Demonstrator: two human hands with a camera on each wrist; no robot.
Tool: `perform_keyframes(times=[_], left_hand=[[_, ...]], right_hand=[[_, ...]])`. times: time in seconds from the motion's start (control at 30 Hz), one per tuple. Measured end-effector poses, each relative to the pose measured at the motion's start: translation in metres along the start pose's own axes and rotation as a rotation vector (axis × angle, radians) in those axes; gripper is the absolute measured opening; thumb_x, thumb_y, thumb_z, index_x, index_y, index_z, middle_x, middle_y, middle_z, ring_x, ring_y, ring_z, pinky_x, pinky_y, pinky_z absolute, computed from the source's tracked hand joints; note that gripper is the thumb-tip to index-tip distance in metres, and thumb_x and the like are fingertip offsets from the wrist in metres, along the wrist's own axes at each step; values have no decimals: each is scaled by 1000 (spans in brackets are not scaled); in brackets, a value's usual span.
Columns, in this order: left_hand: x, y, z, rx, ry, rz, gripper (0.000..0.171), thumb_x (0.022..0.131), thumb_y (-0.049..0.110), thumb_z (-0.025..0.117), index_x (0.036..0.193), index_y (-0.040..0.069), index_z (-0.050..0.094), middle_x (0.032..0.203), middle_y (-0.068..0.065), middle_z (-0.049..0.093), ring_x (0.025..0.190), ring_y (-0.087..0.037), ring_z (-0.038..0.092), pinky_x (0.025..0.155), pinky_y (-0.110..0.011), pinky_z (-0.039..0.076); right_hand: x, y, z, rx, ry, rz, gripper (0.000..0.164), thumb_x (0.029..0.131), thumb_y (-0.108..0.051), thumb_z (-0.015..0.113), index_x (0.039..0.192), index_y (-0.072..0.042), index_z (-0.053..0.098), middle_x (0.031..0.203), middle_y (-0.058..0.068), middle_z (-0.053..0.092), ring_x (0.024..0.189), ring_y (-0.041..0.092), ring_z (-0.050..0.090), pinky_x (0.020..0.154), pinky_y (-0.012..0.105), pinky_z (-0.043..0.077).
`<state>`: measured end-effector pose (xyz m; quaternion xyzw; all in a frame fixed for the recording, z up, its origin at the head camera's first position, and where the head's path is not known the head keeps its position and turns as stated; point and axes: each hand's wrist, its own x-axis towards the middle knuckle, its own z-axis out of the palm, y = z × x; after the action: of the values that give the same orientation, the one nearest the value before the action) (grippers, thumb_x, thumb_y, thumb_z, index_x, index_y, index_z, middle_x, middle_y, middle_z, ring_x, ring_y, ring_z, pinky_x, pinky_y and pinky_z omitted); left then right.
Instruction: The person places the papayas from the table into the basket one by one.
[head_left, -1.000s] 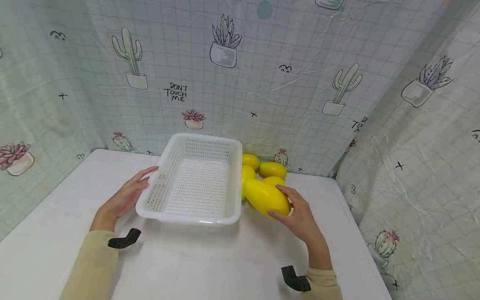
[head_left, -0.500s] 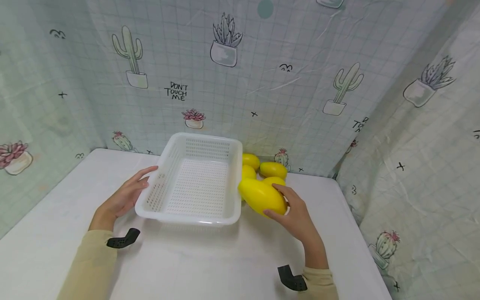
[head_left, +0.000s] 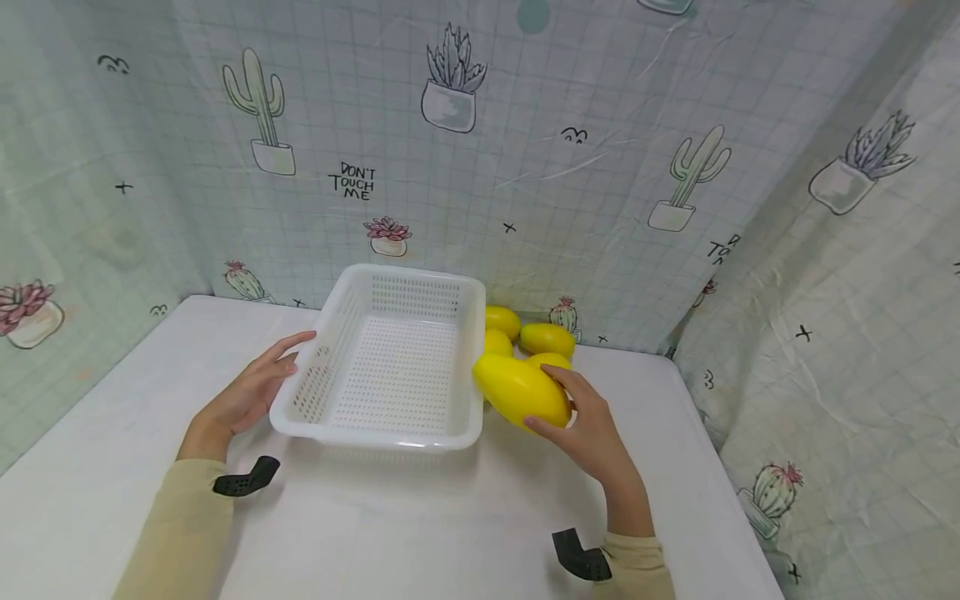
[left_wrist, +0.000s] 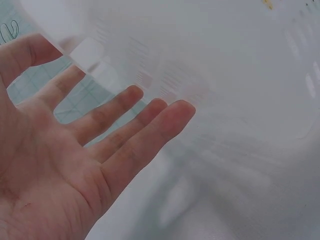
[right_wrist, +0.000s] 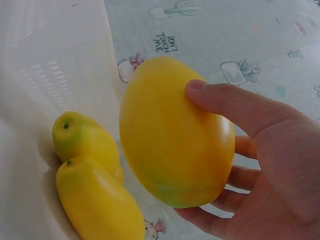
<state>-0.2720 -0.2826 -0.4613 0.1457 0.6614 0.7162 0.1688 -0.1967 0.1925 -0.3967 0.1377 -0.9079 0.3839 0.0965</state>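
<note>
In the head view my right hand (head_left: 588,425) grips a large yellow mango (head_left: 521,390), its narrow end up against the basket's right rim. Thumb and fingers hold the mango (right_wrist: 175,132) from opposite sides in the right wrist view. Several more yellow mangoes (head_left: 547,339) lie on the table behind it, partly hidden by the basket. My left hand (head_left: 251,392) is at the left side of a white perforated plastic basket (head_left: 397,375). Its fingers (left_wrist: 150,132) stretch out along the basket's outer wall in the left wrist view. No mango shows inside the basket.
A white table (head_left: 420,533) lies under everything, its back edge against a curtain (head_left: 525,183) printed with cacti. Curtain cloth also hangs on both sides. A black wrist mount (head_left: 247,477) sticks out at the left wrist, another black mount (head_left: 581,557) at the right.
My right hand has carried the mango a little left, bringing its tip to the basket's right rim. The left hand and the basket have stayed almost in place.
</note>
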Motion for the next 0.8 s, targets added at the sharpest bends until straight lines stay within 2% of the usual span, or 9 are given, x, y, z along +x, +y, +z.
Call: perform_keyframes(times=[0.3,0.43,0.53,0.7,0.8], left_hand=[[0,-2,-3,0,-28,16,50,100,15,27,146,28,14,147,-7,23,115,-10,53,86,-36,48],[-2,-3,-5,20,-10,17,51,99,14,29,146,29,14,146,-6,24,114,-9,53,86,-34,48],[-3,-3,-4,25,4,22,52,99,13,30,146,29,14,146,-6,24,114,-9,53,85,-33,49],[0,-4,-2,-6,-29,33,52,99,10,28,147,27,13,148,-8,21,116,-11,52,86,-34,48],[0,-4,-2,-9,-21,33,52,99,11,30,146,27,14,147,-7,23,114,-10,53,85,-35,49]], right_hand=[[2,-5,0,-3,6,-19,67,73,-46,72,131,-29,43,131,-8,47,109,15,48,88,40,46],[4,-8,2,7,1,-42,67,74,-46,71,132,-29,43,130,-10,47,107,13,47,87,37,45],[5,-11,2,15,-10,-53,67,74,-45,71,132,-28,43,131,-9,47,109,13,47,89,39,45],[4,-13,1,12,3,-52,68,73,-41,74,131,-27,44,131,-7,47,113,15,47,93,42,45],[4,-14,2,18,-3,-59,68,73,-42,73,132,-27,43,131,-8,47,112,14,47,92,41,45]])
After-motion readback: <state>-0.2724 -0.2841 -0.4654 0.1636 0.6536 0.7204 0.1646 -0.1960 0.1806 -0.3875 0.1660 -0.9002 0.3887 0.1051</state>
